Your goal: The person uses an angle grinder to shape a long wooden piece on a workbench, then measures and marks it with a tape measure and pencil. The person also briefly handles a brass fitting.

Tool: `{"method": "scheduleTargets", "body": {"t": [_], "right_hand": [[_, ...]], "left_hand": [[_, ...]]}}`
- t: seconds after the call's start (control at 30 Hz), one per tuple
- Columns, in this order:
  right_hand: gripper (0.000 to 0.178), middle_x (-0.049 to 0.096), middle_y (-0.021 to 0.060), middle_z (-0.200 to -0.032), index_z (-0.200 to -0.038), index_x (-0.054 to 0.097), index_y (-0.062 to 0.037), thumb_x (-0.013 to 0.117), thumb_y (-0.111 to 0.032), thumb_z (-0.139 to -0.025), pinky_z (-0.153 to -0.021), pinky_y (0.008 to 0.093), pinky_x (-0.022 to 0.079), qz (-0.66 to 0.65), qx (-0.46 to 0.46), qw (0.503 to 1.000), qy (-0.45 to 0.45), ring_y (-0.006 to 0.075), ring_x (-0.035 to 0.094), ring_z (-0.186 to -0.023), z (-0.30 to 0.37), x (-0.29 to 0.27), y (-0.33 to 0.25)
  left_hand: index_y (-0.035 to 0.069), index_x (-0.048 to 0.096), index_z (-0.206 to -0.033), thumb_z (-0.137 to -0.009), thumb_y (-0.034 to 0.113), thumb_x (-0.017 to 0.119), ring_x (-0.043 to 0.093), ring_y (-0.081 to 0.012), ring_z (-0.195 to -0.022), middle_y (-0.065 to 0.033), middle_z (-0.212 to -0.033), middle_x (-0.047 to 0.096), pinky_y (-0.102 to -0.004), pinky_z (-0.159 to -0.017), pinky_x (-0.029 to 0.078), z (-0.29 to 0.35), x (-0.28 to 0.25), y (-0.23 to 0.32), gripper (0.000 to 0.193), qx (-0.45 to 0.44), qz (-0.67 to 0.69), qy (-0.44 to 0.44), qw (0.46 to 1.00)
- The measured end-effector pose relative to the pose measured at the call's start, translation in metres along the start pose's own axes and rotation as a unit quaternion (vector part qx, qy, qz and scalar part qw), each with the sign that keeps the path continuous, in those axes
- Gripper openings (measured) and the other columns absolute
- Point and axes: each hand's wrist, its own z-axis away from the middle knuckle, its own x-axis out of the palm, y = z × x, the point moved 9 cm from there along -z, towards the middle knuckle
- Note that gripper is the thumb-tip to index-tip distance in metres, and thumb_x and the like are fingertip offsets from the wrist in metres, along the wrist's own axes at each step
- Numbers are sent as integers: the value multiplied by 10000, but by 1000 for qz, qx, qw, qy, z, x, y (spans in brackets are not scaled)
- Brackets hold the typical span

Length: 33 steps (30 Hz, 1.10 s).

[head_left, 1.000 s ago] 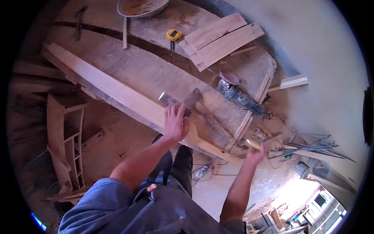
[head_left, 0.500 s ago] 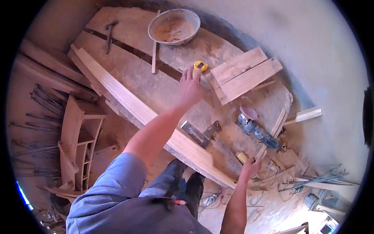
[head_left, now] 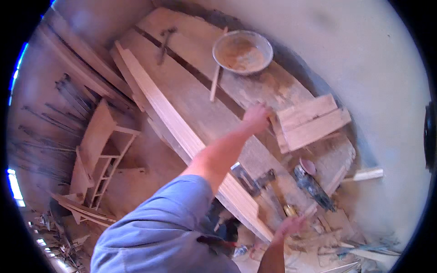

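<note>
My left hand (head_left: 258, 116) is closed over the workbench, beside a pair of joined pale boards (head_left: 310, 123). A yellow tape measure (head_left: 272, 117) is in its grip, mostly hidden by the fingers. My right hand (head_left: 291, 225) is low over the near end of the bench, its fingers smeared by motion. Just beyond it lies a tool with a yellow handle (head_left: 289, 210). A hand plane (head_left: 245, 179) rests to the left of that tool, and a blue-grey angle grinder (head_left: 314, 187) with a round disc to its right.
A long pale plank (head_left: 170, 116) runs along the bench's near edge. Further back are a dusty bowl (head_left: 242, 53), a thin wood strip (head_left: 215, 84) and a hammer (head_left: 165, 44). A wooden cabinet frame (head_left: 102, 157) stands at the left; offcuts clutter the right.
The view has shifted, so the bench sits lower and further right. My left hand has closed on the tape measure and drawn slightly nearer. My right hand has moved back from the yellow-handled tool.
</note>
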Motion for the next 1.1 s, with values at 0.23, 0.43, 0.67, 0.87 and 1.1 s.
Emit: {"method": "scheduleTargets", "body": {"t": [0.23,0.43,0.67,0.87,1.1], "right_hand": [[379,662,236,-1207,-1240,625,29,522,-213,-967,-1063,547,411,33,-15,999,5,465,590,-1155,-1,-18,-29],[419,631,237,-1281,-1301,597,34,634,-217,-967,-1074,465,452,-335,80,935,-81,364,580,-1233,-26,-91,-32],[387,672,169,-1232,-1261,658,32,725,-166,-936,-967,412,509,-674,-377,468,-430,263,618,-1192,126,-391,-193],[404,700,195,-1096,-1307,635,23,656,43,-905,-1044,452,467,-623,-485,133,-599,369,661,-1095,310,-500,-159],[310,738,214,-1116,-1327,616,-15,564,-171,-1065,-857,408,559,-740,-361,275,-496,336,738,-921,252,-542,-122]], "left_hand": [[85,674,-1376,-787,342,823,727,-292,-917,-172,-1072,726,-402,-794,578,143,-17,-62,659,-191,185,15,964],[-32,593,-1412,-834,386,821,691,-153,-861,-55,-994,719,-334,-733,564,263,-61,-63,749,-338,611,38,715],[55,629,-1340,-904,354,656,674,-340,-943,-167,-1116,692,-451,-757,545,473,-70,-60,530,-221,541,7,811],[28,651,-1195,-955,332,667,691,-329,-844,-216,-972,703,-430,-690,554,576,-113,106,388,-386,728,-57,564],[-21,663,-1123,-947,335,645,684,-304,-860,-192,-976,707,-410,-713,544,662,-109,119,397,-329,677,-116,648]]}}
